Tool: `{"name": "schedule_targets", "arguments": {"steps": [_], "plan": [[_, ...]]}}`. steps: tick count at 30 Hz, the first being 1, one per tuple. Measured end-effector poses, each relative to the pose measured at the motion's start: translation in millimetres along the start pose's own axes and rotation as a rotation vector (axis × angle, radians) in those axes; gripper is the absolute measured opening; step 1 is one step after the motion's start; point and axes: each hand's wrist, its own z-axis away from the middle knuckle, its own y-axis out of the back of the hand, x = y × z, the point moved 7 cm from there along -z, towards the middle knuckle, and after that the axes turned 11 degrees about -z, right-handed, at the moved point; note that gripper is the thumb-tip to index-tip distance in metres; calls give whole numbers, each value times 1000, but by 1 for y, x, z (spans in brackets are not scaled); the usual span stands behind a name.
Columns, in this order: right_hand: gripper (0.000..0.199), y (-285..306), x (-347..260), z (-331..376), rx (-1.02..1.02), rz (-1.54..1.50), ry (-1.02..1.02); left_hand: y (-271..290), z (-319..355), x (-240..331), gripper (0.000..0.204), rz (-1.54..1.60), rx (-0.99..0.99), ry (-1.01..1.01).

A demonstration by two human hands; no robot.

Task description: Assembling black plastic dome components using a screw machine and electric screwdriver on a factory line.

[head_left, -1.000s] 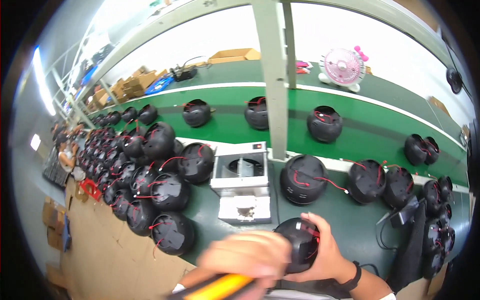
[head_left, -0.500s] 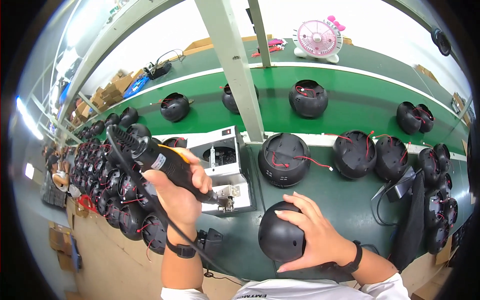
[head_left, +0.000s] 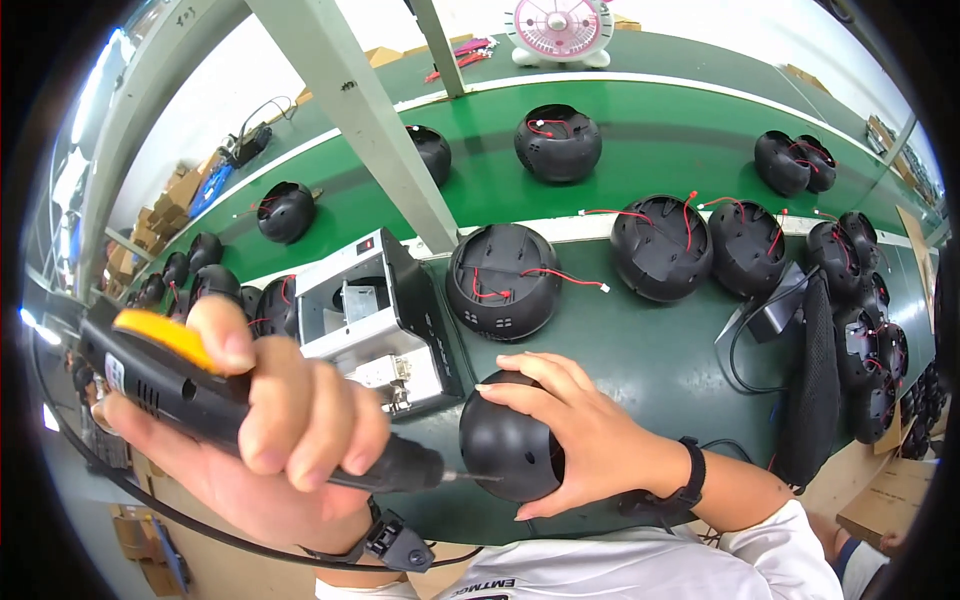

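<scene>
My left hand [head_left: 290, 420] is wrapped round a black electric screwdriver [head_left: 410, 466] with an orange lever. Its thin bit points right and meets the lower side of a round black shell [head_left: 505, 430], near a small hole; whether it is seated in a hole I cannot tell. On the right, my right hand [head_left: 590, 430] grips that shell from its far and right sides, thumb below and fingers over the top. The smooth, domed side faces the screwdriver. Just beyond my left hand stands a silver and black screw feeder [head_left: 410, 330].
Open black shells with red wires, such as one shell [head_left: 505, 275], line the green bench [head_left: 620, 350]. More sit on the green conveyor [head_left: 680, 160] behind. A grey metal post [head_left: 350, 110] rises beyond the feeder. A black mesh sleeve [head_left: 808, 390] hangs at right.
My left hand has brought the screwdriver from the feeder's front down to the shell. The right hand keeps its hold on the shell. The whole view has shifted.
</scene>
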Motion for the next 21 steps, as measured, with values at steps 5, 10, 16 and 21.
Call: {"name": "schedule_targets", "arguments": {"steps": [5, 10, 16, 21], "plan": [[112, -3, 1, 0, -14, 31, -6, -19, -16, -31, 69, -92, 70, 95], [110, -4, -2, -1, -19, 50, 14, -18, -15, -69, 81, -20, 180, 328], [116, -9, 6, 1, -59, 10, 29, -12, 2, -108, 85, 113, 243, 535], [131, 7, 7, -1, -82, -10, 18, 5, -18, -66, 67, 163, 110, 307]]}}
